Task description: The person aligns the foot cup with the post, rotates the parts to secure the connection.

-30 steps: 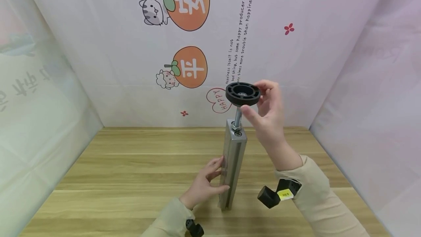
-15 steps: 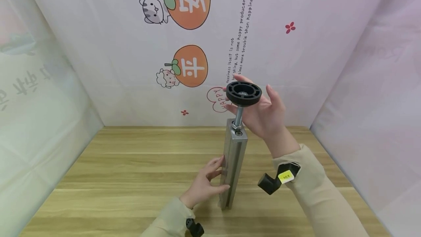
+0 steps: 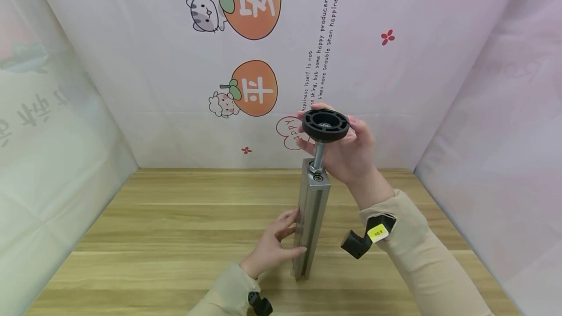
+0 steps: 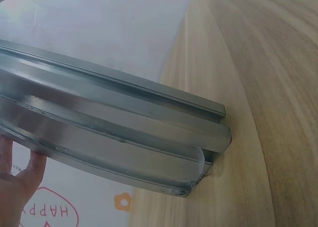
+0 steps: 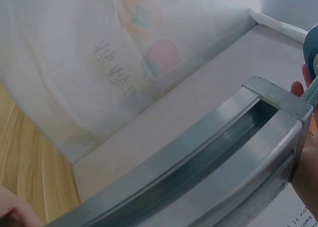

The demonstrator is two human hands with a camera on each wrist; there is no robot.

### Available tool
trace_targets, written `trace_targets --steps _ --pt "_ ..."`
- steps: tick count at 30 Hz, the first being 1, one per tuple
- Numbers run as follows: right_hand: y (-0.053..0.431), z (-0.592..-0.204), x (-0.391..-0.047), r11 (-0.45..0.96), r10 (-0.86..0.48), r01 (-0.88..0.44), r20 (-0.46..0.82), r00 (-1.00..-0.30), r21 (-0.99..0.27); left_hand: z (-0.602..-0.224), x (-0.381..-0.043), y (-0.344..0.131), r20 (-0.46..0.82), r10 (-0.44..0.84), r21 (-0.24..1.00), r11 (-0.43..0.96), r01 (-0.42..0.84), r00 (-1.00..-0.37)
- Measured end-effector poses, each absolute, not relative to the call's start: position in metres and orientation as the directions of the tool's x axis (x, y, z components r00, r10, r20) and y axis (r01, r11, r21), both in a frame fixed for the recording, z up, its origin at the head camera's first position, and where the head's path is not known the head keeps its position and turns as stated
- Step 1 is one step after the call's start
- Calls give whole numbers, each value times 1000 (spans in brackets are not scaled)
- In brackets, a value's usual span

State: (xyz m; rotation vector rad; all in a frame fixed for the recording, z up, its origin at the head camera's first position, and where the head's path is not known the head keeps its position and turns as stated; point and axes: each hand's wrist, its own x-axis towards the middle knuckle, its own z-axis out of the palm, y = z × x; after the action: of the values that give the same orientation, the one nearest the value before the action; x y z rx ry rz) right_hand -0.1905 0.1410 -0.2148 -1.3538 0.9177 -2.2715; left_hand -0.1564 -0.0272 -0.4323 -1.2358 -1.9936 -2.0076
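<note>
A silver aluminium profile [image 3: 311, 228] stands upright on the wooden table, its grooved side also filling much of the left wrist view. My left hand [image 3: 270, 250] grips its lower part, thumb on the near side and fingers on the left. On the end cap a threaded stem [image 3: 319, 154] with a hex nut [image 3: 315, 169] carries a black levelling foot [image 3: 325, 135], disc uppermost. My right hand [image 3: 351, 162] holds that disc's rim, thumb at the right and fingertips behind and at the left. Only an edge of the foot [image 5: 312, 50] enters the right wrist view.
The wooden table [image 3: 175, 233] runs back to a printed white cloth wall [image 3: 351, 72]. Cloth walls also stand on the left [image 3: 48, 126] and right [image 3: 496, 135]. Each sleeve bears a black wrist camera.
My right hand shifted from the disc's right side to reach behind and around it, its thumb lifting off and then returning to the rim. The left hand and profile stayed put.
</note>
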Motion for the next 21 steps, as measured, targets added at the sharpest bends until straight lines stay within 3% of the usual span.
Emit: trace_targets --steps 21 --pt "138 -216 -184 -718 -528 -128 655 -541 -684 -434 -155 -26 571 464 809 -174 562 -678"
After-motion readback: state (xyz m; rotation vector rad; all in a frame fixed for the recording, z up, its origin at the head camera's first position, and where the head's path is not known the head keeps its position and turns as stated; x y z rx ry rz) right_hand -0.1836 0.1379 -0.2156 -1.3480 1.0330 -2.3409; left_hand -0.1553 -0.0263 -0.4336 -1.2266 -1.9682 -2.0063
